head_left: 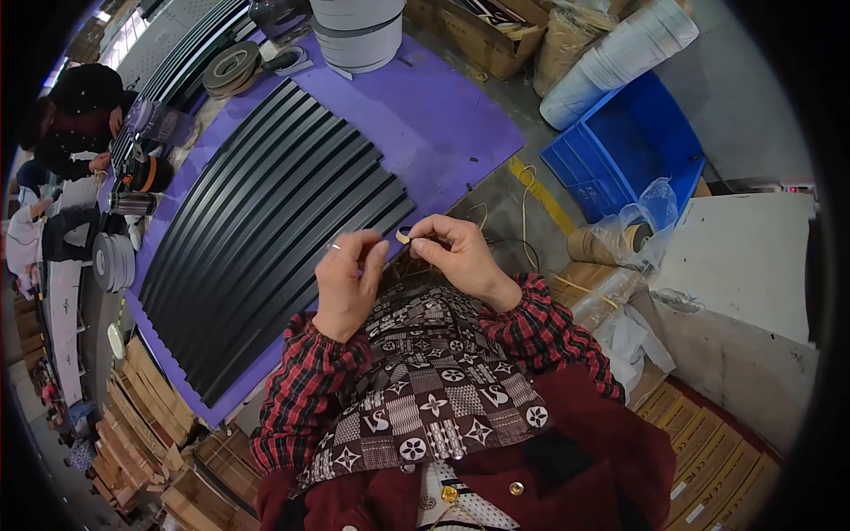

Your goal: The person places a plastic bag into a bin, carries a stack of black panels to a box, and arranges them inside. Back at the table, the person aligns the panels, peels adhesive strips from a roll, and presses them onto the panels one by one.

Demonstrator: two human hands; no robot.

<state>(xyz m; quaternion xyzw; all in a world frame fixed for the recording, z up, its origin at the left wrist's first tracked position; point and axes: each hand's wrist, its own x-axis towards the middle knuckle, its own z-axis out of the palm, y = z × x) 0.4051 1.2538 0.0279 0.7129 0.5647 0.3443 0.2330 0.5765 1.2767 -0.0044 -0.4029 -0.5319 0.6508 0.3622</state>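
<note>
My right hand [460, 258] pinches a short curled strip [404, 236], pale yellow on one face and dark on the other, just past the table's front edge. Beside it, my left hand [348, 285] is closed with thumb and fingertips together; whatever lies between them is too small to make out. A ring shows on one of its fingers. Both hands are raised in front of my patterned apron [425, 398], a small gap apart. Behind them, long black ribbed strips [274, 212] lie side by side on the purple table [443, 115], their ends nearest the left hand.
Tape rolls [232, 69] and a stack of large grey-white rolls [359, 35] stand at the table's back. To the right are a blue bin [611, 150], a brown roll [593, 246] and cardboard boxes [708, 451]. At the far left, other people [80, 124] work along another bench.
</note>
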